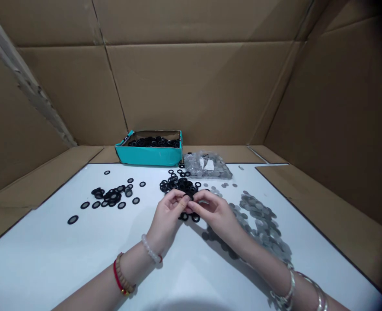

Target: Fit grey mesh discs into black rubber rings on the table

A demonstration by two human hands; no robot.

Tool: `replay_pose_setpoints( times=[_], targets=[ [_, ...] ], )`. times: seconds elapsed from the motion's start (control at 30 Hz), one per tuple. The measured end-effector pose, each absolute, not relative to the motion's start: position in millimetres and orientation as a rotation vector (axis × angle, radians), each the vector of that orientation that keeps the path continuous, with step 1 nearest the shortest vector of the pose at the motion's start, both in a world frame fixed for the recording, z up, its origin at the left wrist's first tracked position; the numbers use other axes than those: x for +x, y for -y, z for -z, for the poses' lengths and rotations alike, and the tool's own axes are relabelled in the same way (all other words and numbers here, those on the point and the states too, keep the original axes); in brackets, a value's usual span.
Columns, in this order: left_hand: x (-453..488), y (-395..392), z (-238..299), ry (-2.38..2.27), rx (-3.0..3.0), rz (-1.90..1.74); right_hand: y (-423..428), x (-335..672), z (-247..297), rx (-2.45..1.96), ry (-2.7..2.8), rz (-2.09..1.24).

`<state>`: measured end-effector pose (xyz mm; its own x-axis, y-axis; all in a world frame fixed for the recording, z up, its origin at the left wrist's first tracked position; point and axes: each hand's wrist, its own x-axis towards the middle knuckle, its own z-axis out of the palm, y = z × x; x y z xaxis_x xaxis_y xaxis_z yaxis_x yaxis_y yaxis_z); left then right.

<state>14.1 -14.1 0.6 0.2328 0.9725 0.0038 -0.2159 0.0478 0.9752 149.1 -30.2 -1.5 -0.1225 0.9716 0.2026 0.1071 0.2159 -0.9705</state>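
Hands meet at the middle of a white table (64, 259), seen from above by the person who owns them. The left hand (167, 218) and the right hand (215, 214) are curled toward each other, fingertips pinched together on a black ring (188, 199), which is held just above the table surface; it is too small to tell more about it. Directly behind the fingertips lies a loose pile of black rings (179, 185), with a few more under the hands. To the left, well apart, sits a scattered group of dark rings with grey centres (111, 196). To the right spreads a heap of grey discs (262, 220), close beside the right wrist. At the back edge stand a teal box (148, 154) filled with black rings and, just beside it, a clear bag of grey discs (207, 166). Cardboard walls (194, 86) enclose the table. The left wrist wears bead bracelets (150, 249), the right wrist silver bangles (291, 289).
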Motion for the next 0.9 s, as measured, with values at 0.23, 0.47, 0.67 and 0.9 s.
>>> replay_pose_setpoints(
  times=[0.23,0.47,0.67,0.9],
  targets=[
    [0.5,4.5,-10.0,-0.898,1.597,-1.015,26.6,166.6,-7.5,-1.154,1.75,-0.953],
    [-6.3,5.4,-16.4,-0.859,2.06,-0.879,30.2,179.6,-20.9,-1.29,2.047,-0.88],
    [-6.3,4.5,-13.6,-0.801,2.027,-0.838,30.4,181.6,-22.0,-1.298,2.076,-0.903],
    [-7.2,-3.2,-14.1,-0.915,1.576,-0.994,63.5,150.6,-63.0,-1.246,1.923,-0.614]
  ],
)
